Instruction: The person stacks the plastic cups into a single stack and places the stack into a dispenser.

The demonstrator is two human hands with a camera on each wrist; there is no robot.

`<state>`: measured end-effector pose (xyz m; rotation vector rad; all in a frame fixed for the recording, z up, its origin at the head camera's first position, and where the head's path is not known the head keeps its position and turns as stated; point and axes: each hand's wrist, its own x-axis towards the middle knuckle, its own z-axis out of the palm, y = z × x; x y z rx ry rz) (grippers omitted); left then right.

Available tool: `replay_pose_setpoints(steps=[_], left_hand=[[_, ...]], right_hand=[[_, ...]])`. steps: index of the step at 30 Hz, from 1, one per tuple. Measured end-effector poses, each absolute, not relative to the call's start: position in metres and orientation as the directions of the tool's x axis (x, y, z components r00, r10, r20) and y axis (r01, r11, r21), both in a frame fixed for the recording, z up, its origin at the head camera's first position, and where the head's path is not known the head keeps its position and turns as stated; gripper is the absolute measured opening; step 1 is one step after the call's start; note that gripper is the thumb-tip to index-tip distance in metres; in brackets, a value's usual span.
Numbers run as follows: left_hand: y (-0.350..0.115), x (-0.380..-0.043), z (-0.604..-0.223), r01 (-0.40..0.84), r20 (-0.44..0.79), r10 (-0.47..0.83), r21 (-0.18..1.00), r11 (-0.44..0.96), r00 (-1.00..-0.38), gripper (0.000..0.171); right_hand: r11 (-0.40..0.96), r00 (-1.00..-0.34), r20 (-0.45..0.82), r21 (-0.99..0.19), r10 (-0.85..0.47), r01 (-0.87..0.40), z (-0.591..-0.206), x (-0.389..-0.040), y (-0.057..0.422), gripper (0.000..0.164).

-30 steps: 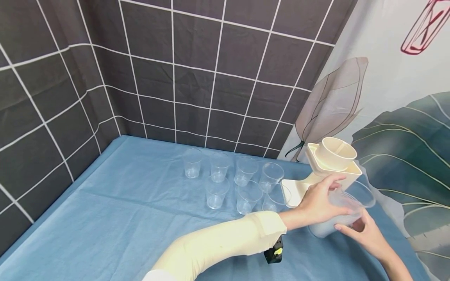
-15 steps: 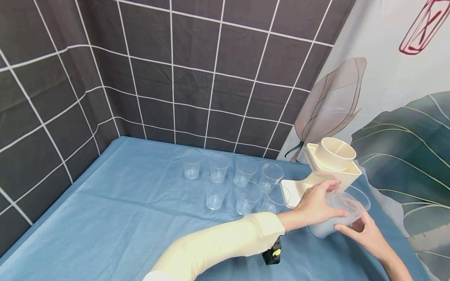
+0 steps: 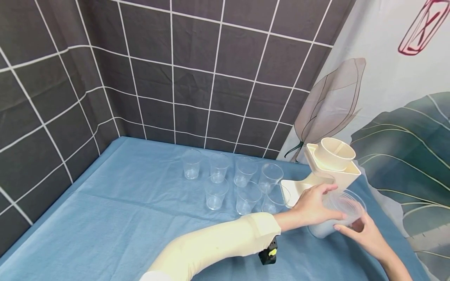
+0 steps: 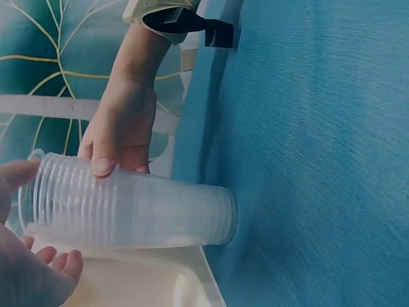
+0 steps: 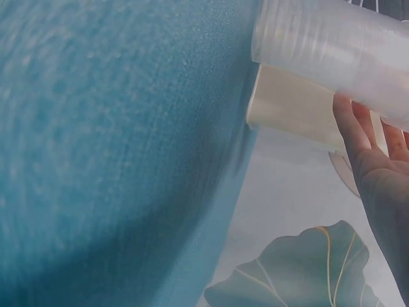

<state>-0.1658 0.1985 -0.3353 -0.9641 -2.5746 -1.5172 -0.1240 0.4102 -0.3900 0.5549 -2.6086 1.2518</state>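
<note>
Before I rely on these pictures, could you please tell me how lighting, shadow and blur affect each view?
Head: brightly lit, though the clear cups have faint edges; left wrist: dimmer, with pale highlights on the cup stack; right wrist: soft-focused, a broad dark shadow crossing the blue cloth.

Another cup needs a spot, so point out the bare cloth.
Widest: blue cloth left of the seven clear cups, up to the dark grid curtain. Smaller: between the sleeve and right forearm. Crowded: left hand, right hand and cup stack, beside the cream stand.
</note>
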Motion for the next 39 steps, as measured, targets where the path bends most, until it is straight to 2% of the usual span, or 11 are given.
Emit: replay_pose_setpoints(steps=[16,32,39], left_hand=[[0.199,-0.164,-0.342,0.423,0.249,0.473,0.852,0.307,-0.845,0.058],[0.173,-0.161,-0.345,0.491,0.266,0.561,0.819,0.297,-0.784,0.062],[0.152,-0.155,-0.344,0.470,0.261,0.574,0.846,0.251,-0.776,0.062]], right_hand=[[0.630,-0.928,0.315,-0.684,-0.200,-0.368,-0.390,-0.124,0.409,0.082],[0.639,-0.933,0.303,-0.683,-0.192,-0.354,-0.389,-0.123,0.407,0.081],[0.639,-0.931,0.309,-0.681,-0.192,-0.358,-0.389,-0.123,0.407,0.080]])
